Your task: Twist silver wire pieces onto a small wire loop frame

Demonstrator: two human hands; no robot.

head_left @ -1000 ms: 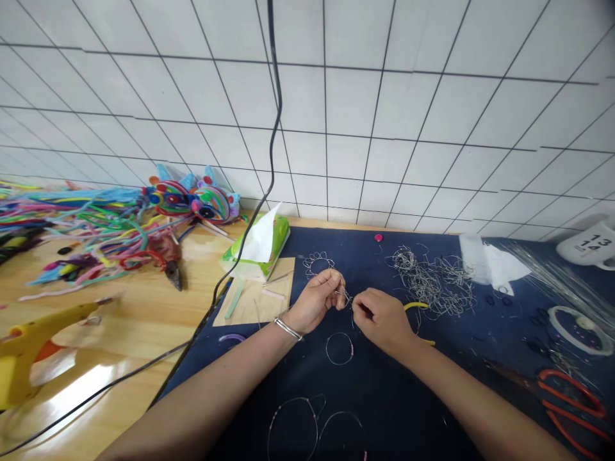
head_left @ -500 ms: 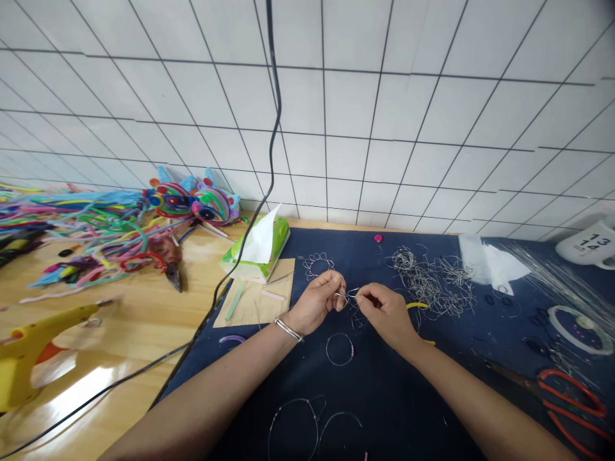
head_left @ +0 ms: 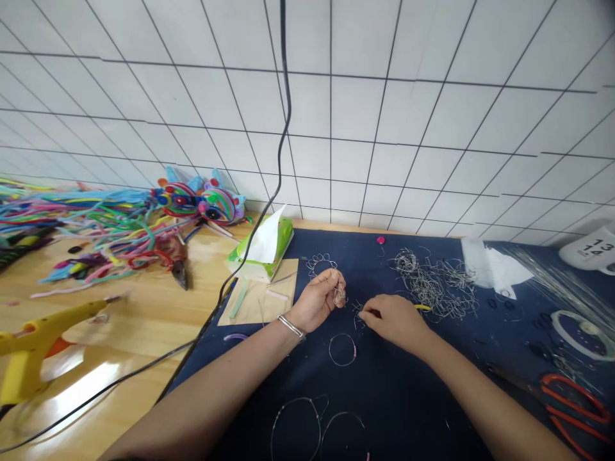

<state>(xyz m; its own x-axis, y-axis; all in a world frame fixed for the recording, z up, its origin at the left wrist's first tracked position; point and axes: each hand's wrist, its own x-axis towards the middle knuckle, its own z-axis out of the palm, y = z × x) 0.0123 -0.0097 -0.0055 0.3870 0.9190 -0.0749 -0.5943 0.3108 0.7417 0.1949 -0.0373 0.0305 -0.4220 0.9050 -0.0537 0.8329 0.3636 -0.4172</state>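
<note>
My left hand (head_left: pixel 324 294) is closed around a small bundle of thin bent wire (head_left: pixel 339 294), which pokes out at the fingertips. Lower and to the right, my right hand (head_left: pixel 394 320) has its fingers drawn together at a little heap of short wire pieces (head_left: pixel 356 308) on the dark blue mat (head_left: pixel 384 397). Whether a wire is pinched between them is hidden. Behind my left hand lies a wire ring with looped petals (head_left: pixel 321 261). A thin wire hoop with pink beads (head_left: pixel 343 349) rests below the hands.
A tangled wire pile (head_left: pixel 432 282) lies right, with red-handled scissors (head_left: pixel 574 400) nearer me. On the left are a tissue pack (head_left: pixel 266 250), a yellow glue gun (head_left: pixel 43 339), pliers (head_left: pixel 179 272) and colourful pipe cleaners (head_left: pixel 106 211). A black cord (head_left: pixel 283 115) hangs down across the table.
My hands have moved apart. The right hand has left the wire loop by my left fingers and dropped to the short wire pieces. The view has shifted slightly.
</note>
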